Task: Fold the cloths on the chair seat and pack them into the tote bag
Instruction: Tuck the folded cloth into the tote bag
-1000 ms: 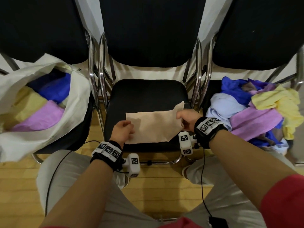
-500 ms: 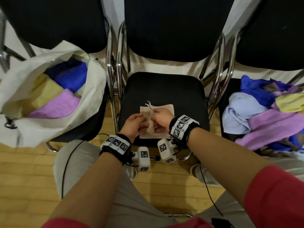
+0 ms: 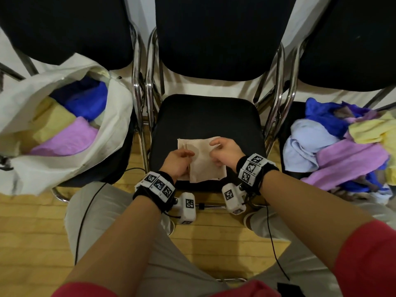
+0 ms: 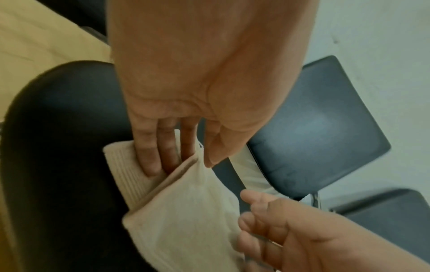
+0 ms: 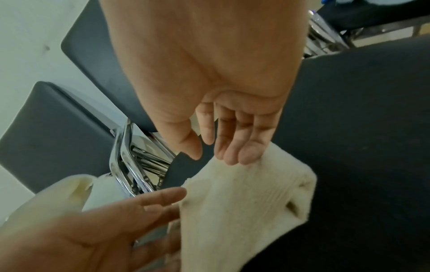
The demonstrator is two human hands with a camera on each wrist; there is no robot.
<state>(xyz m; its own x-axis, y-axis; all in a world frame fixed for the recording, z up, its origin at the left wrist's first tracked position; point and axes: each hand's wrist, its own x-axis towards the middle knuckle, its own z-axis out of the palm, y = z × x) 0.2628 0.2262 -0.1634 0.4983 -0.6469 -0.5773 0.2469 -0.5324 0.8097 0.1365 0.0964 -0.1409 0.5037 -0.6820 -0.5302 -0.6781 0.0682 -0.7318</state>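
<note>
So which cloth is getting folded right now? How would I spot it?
Look at the middle chair seat of the three black chairs. Near its front edge lies a folded beige cloth, with the left hand and right hand on it. It is the only cloth there; the bright ones are elsewhere.

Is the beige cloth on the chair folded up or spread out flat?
Folded. The beige cloth lies as a small doubled square on the chair seat, its layered edges showing.

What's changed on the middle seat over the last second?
The beige cloth went from a wide half-fold to a small folded square. The right hand brought its end over to the left, then let go and now hangs open above it. The left hand now rests its fingers between the layers. The tote bag and cloth pile are unchanged.
</note>
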